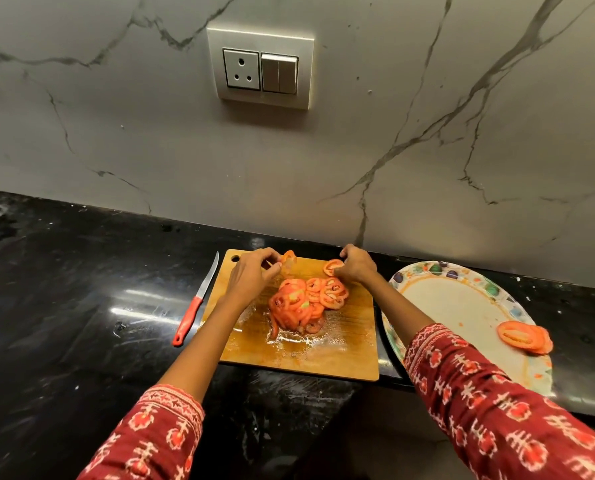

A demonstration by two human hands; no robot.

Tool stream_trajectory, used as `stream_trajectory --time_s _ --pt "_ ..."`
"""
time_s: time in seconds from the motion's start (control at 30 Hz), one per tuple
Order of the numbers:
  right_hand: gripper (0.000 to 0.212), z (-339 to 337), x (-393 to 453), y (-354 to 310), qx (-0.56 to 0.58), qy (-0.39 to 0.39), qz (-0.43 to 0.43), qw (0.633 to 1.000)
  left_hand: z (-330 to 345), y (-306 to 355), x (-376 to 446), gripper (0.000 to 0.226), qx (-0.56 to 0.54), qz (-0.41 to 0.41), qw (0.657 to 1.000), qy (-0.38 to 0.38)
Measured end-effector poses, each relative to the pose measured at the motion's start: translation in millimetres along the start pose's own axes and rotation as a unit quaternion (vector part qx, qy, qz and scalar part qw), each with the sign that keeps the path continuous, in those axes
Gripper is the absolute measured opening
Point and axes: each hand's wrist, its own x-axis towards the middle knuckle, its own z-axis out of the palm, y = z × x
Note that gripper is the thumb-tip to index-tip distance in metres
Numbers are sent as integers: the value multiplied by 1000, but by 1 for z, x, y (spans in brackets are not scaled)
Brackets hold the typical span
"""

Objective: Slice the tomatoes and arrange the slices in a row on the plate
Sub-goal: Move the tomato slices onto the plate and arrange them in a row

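Left hand pinches a thin tomato piece over the cutting board; right hand grips one slice at the board's far edge. Sliced tomato pile sits mid-board. Plate on desk to the right — two slices on it. Knife left of board, untouched.

We see orange-red tomato slices on a brown board. The knife has a red handle. The surface is shiny black. Our sleeves are red with white shapes — the plate is white with a colourful rim — and the wall is grey with dark lines.
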Motion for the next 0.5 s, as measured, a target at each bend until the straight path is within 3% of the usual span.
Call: stream_trajectory --time_s 0.1,0.27,0.5 --pt "42 -1 6 -3 32 -21 31 999 -2 1 2 11 -2 -1 1000 -5" --pt "17 -2 5 3 102 -14 25 994 -3 5 0 13 16 1 1000 4" --pt "21 -31 -24 28 208 -51 -34 976 17 29 3 13 15 33 999 -10"
